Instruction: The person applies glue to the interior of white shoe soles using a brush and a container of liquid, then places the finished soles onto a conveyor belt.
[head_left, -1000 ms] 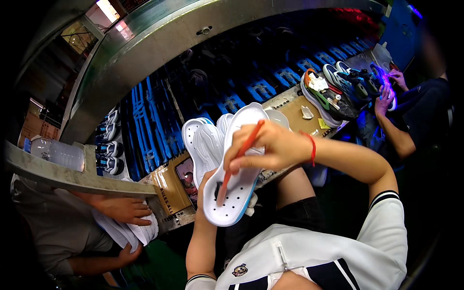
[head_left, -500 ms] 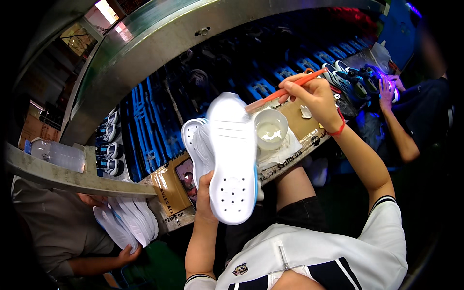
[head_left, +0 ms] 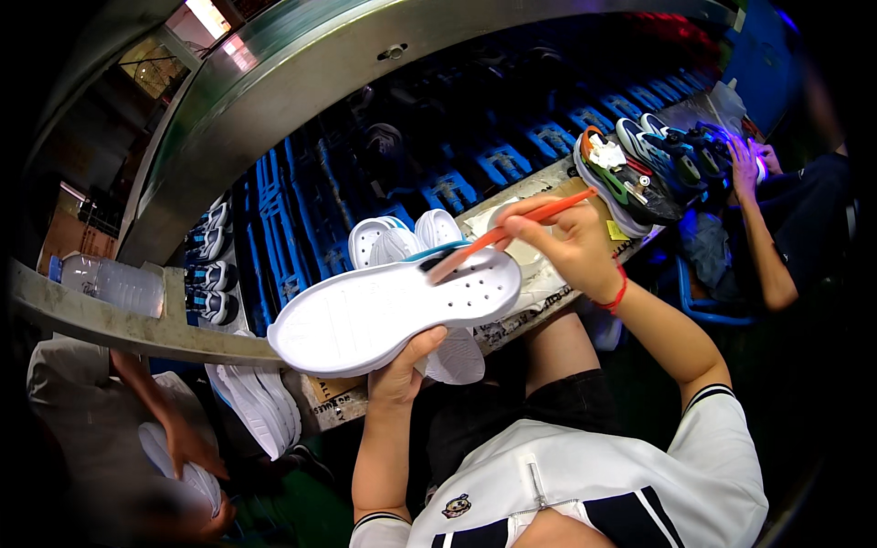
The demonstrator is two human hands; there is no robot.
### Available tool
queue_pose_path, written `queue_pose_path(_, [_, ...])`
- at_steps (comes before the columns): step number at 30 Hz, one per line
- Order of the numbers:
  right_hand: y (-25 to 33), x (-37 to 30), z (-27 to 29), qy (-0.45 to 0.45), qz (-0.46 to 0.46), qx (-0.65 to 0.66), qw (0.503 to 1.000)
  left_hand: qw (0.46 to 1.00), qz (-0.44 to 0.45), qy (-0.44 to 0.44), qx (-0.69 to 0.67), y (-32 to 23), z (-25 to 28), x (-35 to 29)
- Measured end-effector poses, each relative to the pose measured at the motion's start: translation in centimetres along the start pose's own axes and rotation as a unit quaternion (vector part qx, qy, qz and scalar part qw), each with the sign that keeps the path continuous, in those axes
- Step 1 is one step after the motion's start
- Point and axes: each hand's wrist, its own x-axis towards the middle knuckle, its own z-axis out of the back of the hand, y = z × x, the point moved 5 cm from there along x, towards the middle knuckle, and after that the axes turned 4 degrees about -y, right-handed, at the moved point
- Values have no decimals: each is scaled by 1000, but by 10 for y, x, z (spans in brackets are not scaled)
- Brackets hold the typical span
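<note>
While the left hand grips a white sole from below, its thumb lies along the near side wall and its other fingers are mostly hidden. The sole is held sideways above the near edge of the table, its end with small round holes to the right. The right hand is closed in a pinch around the handle of an orange brush, thumb and fingertips drawn together. The brush's dark bristles are at the sole's far rim, beside the holed end; how firmly they press cannot be told. More white soles stand just behind the held one.
</note>
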Motion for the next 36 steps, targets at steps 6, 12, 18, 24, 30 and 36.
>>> queue_pose_path(6, [16, -3, -10, 15, 29, 15, 999, 999, -21, -21, 23, 3, -8, 1])
queue_pose_path(12, [0, 7, 0, 19, 45, -55, 997, 998, -55, -14, 18, -7, -8, 0])
queue_pose_path(18, [9, -11, 19, -12, 100, -209, 973, 969, -198, -33, 141, -5, 1, -3])
queue_pose_path(24, [13, -37, 3, -21, -44, -51, 998, 480, -433, -72, 759, 7, 9, -10])
queue_pose_path(30, [35, -53, -28, 78, 10, 11, 997, 660, -393, -76, 636, -2, 2, -4])
queue_pose_path(36, [22, -16, -11, -10, 47, 32, 998, 765, -338, -45, 547, -12, -8, -13])
